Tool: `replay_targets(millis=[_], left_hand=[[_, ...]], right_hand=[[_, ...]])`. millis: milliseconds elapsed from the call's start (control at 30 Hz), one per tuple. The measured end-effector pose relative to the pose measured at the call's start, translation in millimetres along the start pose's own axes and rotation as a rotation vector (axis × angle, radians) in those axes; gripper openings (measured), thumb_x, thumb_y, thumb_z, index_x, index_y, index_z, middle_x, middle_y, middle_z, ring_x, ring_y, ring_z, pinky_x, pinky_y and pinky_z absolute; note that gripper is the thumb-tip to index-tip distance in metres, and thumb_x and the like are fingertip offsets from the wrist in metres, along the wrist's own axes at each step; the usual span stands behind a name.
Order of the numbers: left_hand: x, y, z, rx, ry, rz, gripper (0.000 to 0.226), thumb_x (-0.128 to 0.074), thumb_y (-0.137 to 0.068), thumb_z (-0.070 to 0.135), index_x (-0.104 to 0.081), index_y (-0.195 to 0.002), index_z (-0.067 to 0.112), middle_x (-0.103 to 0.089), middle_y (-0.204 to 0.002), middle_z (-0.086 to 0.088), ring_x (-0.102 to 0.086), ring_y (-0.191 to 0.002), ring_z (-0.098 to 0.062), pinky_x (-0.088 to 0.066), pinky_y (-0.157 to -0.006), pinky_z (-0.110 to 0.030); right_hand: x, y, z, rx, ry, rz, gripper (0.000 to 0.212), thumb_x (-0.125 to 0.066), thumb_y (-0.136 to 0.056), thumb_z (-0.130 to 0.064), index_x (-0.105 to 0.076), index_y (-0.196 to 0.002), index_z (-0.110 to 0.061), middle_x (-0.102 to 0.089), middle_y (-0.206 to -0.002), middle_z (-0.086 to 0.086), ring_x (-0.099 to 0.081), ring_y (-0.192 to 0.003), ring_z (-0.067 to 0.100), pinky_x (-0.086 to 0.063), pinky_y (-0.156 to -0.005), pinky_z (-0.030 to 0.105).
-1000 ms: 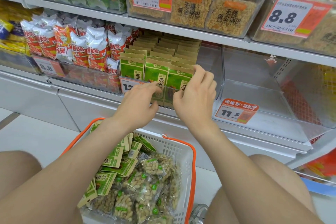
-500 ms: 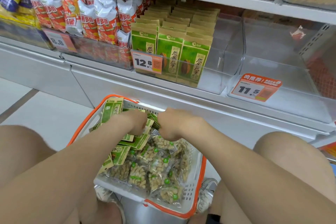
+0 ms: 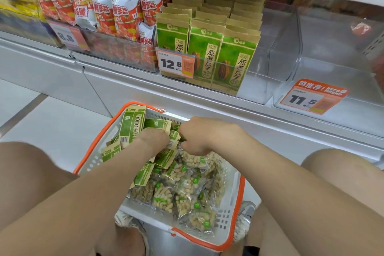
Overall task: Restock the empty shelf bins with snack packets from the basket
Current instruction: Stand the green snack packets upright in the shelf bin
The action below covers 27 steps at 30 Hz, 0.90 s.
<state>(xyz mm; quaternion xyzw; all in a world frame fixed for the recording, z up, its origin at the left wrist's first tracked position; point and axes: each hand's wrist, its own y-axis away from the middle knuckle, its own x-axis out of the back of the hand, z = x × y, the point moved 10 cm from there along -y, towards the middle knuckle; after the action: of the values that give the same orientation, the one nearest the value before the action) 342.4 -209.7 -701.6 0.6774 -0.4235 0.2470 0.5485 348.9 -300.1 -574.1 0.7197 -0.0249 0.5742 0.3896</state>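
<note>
Knees (image 3: 31, 168), bare and bent, flanked a white slotted plastic basket (image 3: 242, 193) with an orange rim, leaving little side room. Crinkly clear bags of peanuts (image 3: 187, 191) filled its near half. Flat green-and-tan paper snack packets (image 3: 133, 124) lay jumbled in the far half, one propped upright against the far-left rim. Both hands were down among these packets, close together. The left hand (image 3: 153, 139) had its fingers curled into the pile, gripping packets, and the right hand (image 3: 199, 137) was clenched on a packet edge just beside it.

Beyond the far rim ran a smooth grey metal shelf ledge (image 3: 207, 106). Above it, a clear hard-plastic bin (image 3: 261, 91) held three upright rows of the same packets, with a bare strip along its right wall. Next right, a clear empty bin (image 3: 332, 72) with an orange 11.5 price tag (image 3: 311, 97) stood wholly open. To the left, glossy red-and-white crisp bags (image 3: 122, 10) crowded another bin.

A second earlier both hands had been up at the front row of packets on the shelf. Half a second earlier they had already dropped into the basket, in much the same pose.
</note>
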Motion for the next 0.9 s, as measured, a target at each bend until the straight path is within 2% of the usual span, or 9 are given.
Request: replay_targets(millis=[133, 233, 333, 433, 500, 567, 700, 833, 900], left_hand=[[32, -4, -6, -0.004, 0.199, 0.127, 0.012, -0.078, -0.091, 0.019, -0.073, -0.097, 0.028, -0.072, -0.109, 0.004, -0.057, -0.116, -0.021, -0.045, -0.103, -0.042], [67, -1, -21, 0.007, 0.621, 0.233, 0.017, -0.083, -0.085, 0.017, -0.07, -0.081, 0.027, -0.072, -0.092, 0.003, -0.066, -0.094, -0.021, -0.052, -0.082, -0.033], [101, 13, -38, 0.051, 0.929, 0.381, 0.017, -0.081, -0.088, 0.019, -0.07, -0.079, 0.027, -0.071, -0.082, 0.004, -0.068, -0.078, -0.022, -0.054, -0.068, -0.034], [131, 31, -49, 0.127, 1.119, 0.536, 0.008, -0.079, -0.093, 0.025, -0.075, -0.086, 0.025, -0.073, -0.086, 0.005, -0.067, -0.08, -0.011, -0.045, -0.06, -0.019], [148, 42, -52, 0.165, 1.202, 0.606, 0.007, -0.075, -0.097, 0.026, -0.079, -0.094, 0.021, -0.074, -0.09, 0.005, -0.066, -0.082, -0.007, -0.044, -0.062, -0.018], [162, 51, -52, 0.182, 1.313, 0.66, 0.01, -0.074, -0.098, 0.024, -0.082, -0.098, 0.019, -0.077, -0.091, 0.003, -0.071, -0.088, -0.015, -0.054, -0.073, -0.029], [171, 67, -48, 0.218, 1.595, 0.729, 0.016, -0.067, -0.101, 0.018, -0.08, -0.094, 0.023, -0.078, -0.091, -0.002, -0.075, -0.089, -0.024, -0.063, -0.082, -0.051], [163, 76, -37, 0.26, 1.823, 0.739, 0.011, -0.069, -0.098, 0.013, -0.079, -0.096, 0.011, -0.078, -0.089, -0.009, -0.076, -0.088, -0.03, -0.065, -0.079, -0.054], [161, 81, -29, 0.263, 1.969, 0.708, 0.008, -0.07, -0.097, 0.007, -0.077, -0.094, 0.005, -0.077, -0.091, -0.014, -0.077, -0.087, -0.032, -0.066, -0.075, -0.047]], right_hand=[[14, 5, 11, -0.016, -0.022, 0.031, 0.025, -0.053, -0.1, -0.017, -0.049, -0.075, -0.013, -0.057, -0.08, 0.007, -0.055, -0.067, 0.023, -0.044, -0.057, 0.032], [33, 21, 23, -0.02, -0.04, 0.065, 0.036, -0.051, -0.102, -0.012, -0.039, -0.068, -0.016, -0.046, -0.071, 0.005, -0.043, -0.061, 0.019, -0.036, -0.054, 0.032], [51, 35, 45, -0.069, -0.076, 0.137, 0.036, -0.05, -0.097, -0.005, -0.033, -0.067, -0.017, -0.037, -0.069, 0.007, -0.044, -0.065, 0.028, -0.032, -0.055, 0.032], [66, 52, 67, -0.14, -0.125, 0.227, 0.02, -0.049, -0.093, -0.001, -0.053, -0.077, -0.013, -0.05, -0.081, 0.011, -0.053, -0.076, 0.029, -0.048, -0.062, 0.037], [70, 62, 76, -0.142, -0.16, 0.233, 0.022, -0.051, -0.094, -0.006, -0.068, -0.108, -0.008, -0.065, -0.104, 0.015, -0.062, -0.097, 0.032, -0.058, -0.082, 0.047], [71, 71, 78, -0.121, -0.159, 0.208, 0.028, -0.056, -0.097, -0.016, -0.067, -0.123, -0.009, -0.069, -0.115, 0.013, -0.063, -0.106, 0.033, -0.057, -0.09, 0.048], [76, 95, 80, -0.096, -0.152, 0.161, 0.053, -0.069, -0.095, -0.044, -0.052, -0.137, -0.017, -0.063, -0.126, 0.006, -0.056, -0.109, 0.025, -0.052, -0.091, 0.041], [86, 103, 81, -0.113, -0.155, 0.178, 0.076, -0.069, -0.089, -0.063, -0.042, -0.145, -0.019, -0.059, -0.136, 0.005, -0.059, -0.115, 0.026, -0.054, -0.095, 0.045], [87, 102, 76, -0.109, -0.155, 0.178, 0.084, -0.072, -0.084, -0.068, -0.039, -0.146, -0.021, -0.059, -0.132, 0.005, -0.059, -0.111, 0.027, -0.056, -0.092, 0.046]])
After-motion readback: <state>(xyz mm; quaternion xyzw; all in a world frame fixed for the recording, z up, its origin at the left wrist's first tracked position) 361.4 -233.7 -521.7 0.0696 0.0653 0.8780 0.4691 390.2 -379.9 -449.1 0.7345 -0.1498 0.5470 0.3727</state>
